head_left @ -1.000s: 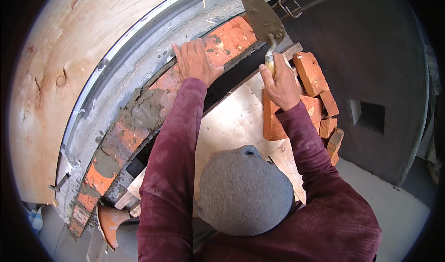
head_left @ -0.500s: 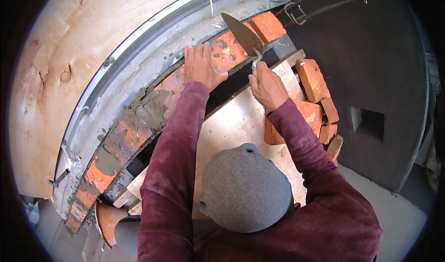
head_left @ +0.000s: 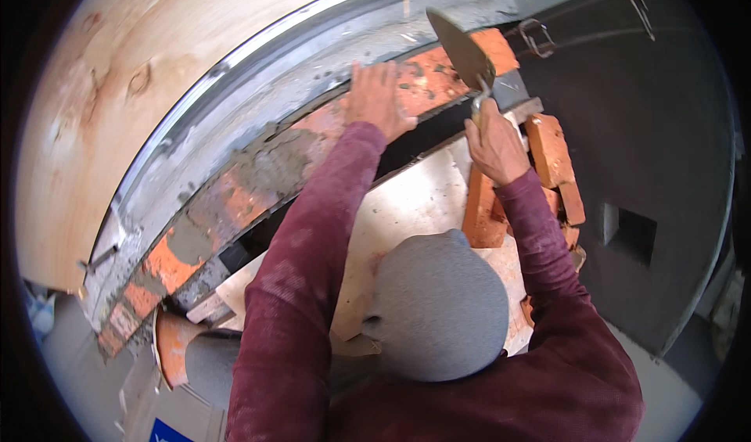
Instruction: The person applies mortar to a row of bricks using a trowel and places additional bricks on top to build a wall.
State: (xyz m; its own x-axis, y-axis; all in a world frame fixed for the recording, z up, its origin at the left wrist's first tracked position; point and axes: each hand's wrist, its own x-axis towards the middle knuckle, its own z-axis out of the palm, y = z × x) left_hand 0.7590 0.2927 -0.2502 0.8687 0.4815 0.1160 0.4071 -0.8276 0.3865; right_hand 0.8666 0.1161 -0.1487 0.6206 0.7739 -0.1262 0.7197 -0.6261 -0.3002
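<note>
A curved row of orange bricks (head_left: 238,201) runs from lower left to upper right, with a patch of wet grey mortar (head_left: 282,164) spread across its middle. My left hand (head_left: 377,102) lies flat on the row to the right of that mortar, fingers stretched out. In my right hand (head_left: 498,146) is the handle of a pointed trowel (head_left: 463,51). Its blade points up and left, over the bricks near the row's right end, where an end brick (head_left: 496,49) sits. Whether the blade touches them I cannot tell.
Loose bricks (head_left: 550,149) are piled on a pale board (head_left: 407,207) by my right forearm. A dark panel (head_left: 665,129) with a square hole stands at right. Beyond the row are a grey ledge (head_left: 313,62) and plywood (head_left: 141,129). An orange curved piece (head_left: 170,344) lies lower left.
The whole view has shifted, so the scene sits farther right. My left hand stays on about the same bricks. The trowel blade has tilted slightly more upright in my right hand.
</note>
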